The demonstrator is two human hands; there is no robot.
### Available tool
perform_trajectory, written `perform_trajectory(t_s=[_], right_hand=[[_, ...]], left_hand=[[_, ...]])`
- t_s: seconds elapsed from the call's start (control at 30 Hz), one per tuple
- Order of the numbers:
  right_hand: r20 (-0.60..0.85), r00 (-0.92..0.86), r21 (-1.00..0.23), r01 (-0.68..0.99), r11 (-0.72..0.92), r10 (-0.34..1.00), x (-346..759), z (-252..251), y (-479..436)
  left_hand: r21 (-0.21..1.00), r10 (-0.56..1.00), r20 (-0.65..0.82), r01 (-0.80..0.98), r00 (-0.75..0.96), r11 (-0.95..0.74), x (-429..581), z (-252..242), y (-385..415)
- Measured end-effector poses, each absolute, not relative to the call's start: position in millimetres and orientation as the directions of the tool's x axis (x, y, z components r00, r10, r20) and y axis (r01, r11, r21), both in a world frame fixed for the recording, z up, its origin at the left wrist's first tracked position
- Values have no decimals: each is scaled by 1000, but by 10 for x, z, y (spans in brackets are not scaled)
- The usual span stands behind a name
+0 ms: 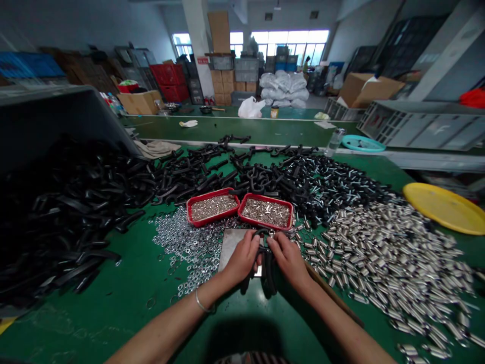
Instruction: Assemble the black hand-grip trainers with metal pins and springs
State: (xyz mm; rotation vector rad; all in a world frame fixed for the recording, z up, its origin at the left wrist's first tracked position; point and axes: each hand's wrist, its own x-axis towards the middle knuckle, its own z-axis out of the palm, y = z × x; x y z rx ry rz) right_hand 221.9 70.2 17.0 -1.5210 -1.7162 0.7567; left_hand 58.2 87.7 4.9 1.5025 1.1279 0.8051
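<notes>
Above a small metal plate, my left hand and my right hand hold a black hand grip strengthener between them. Both hands are closed on it, with thumbs near its upper part. Its dark handles hang down between my palms. A small shiny metal piece shows at its top, beside my right fingers; its exact kind is too small to tell. My fingers cover much of the black part. Just beyond stand two red trays, the left tray and the right tray, holding tiny metal pins.
Black plastic handles spill from a tipped bin at left. Loose nuts lie left of the plate. Metal springs and black-headed screws are heaped at right, near a yellow lid. A conveyor belt runs behind.
</notes>
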Motion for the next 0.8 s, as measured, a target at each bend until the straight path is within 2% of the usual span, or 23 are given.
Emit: perform_trajectory(t_s=[0.13,0.27,0.37,0.5,0.57,0.67,0.73,0.8], right_hand=[[119,-107,-828,538,158,987,2228,221,661],[27,-298,-891,425,158,954,2240,365,579],[-43,-396,-920,373,118,917,2213,437,493],[-56,-406,-882,448,145,912,2117,418,432],[-93,-389,-840,524,137,917,2081,386,479],[-146,-361,-697,698,163,921,2122,390,687],[-50,-343,-583,773,252,938,2228,445,906],[102,-309,-444,836,321,946,2362,521,1162]], left_hand=[[846,936,70,477,344,-238,474,40,836],[659,883,151,621,444,-425,325,77,743],[516,810,117,662,574,-544,252,168,665],[350,742,5,694,671,-630,241,312,650],[338,783,-46,748,620,-572,252,320,713],[348,844,-76,807,531,-477,229,236,897],[318,857,-51,821,513,-473,177,175,1065],[260,829,8,799,560,-543,124,162,1262]])
